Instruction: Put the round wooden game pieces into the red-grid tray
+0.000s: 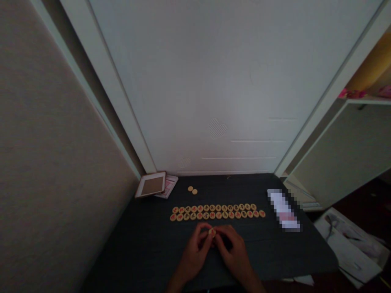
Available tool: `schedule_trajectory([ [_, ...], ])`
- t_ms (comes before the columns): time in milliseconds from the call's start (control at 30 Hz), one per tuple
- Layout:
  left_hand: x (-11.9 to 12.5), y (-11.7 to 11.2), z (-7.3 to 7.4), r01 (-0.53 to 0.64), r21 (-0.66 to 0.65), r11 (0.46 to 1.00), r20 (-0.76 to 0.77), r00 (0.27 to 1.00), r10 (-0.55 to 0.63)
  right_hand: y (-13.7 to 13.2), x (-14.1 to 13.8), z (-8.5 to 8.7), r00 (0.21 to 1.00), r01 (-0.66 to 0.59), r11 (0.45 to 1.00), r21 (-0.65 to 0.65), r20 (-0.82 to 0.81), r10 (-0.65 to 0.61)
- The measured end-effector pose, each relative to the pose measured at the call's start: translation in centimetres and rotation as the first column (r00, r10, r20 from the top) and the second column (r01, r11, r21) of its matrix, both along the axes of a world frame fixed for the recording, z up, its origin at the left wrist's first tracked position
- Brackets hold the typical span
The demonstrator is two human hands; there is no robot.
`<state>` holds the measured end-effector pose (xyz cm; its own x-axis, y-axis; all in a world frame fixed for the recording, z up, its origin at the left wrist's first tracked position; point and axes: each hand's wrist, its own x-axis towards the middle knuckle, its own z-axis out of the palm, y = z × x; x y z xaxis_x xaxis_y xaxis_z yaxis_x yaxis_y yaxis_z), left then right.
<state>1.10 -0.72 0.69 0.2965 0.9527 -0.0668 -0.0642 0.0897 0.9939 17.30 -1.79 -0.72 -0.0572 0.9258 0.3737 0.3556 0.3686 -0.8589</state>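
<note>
A round wooden Chinese chess piece (212,232) with a red character is held up between my two hands, just in front of the rows of pieces. My left hand (197,248) pinches it from the left with thumb and fingers. From the right, the fingertips of my right hand (232,246) close on the same piece. Beyond them lie two rows of such pieces, a front row (218,215) and a back row (224,207), marked in red or black. Farther back, two more discs (192,190) lie side by side with no marking visible.
A shallow box or lid (152,184) rests on a printed sheet or booklet (169,187) at the back left of the dark table (146,244). A blurred white item (283,209) lies at the right. White door panel behind, wall at left, white box (357,244) beyond the right edge.
</note>
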Motion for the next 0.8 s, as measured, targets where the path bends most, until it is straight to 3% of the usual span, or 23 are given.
schedule_trajectory([
  [367, 0.02, 0.01, 0.25, 0.070, 0.013, 0.997, -0.043, 0.997, -0.069, 0.24, 0.34, -0.42, 0.996, 0.063, 0.988, -0.141, -0.057, -0.072],
  [800, 0.04, 0.03, 0.25, 0.025, 0.013, 1.000, -0.056, 0.998, -0.024, 0.39, 0.03, -0.14, 0.994, 0.065, 0.990, -0.122, -0.078, -0.075],
])
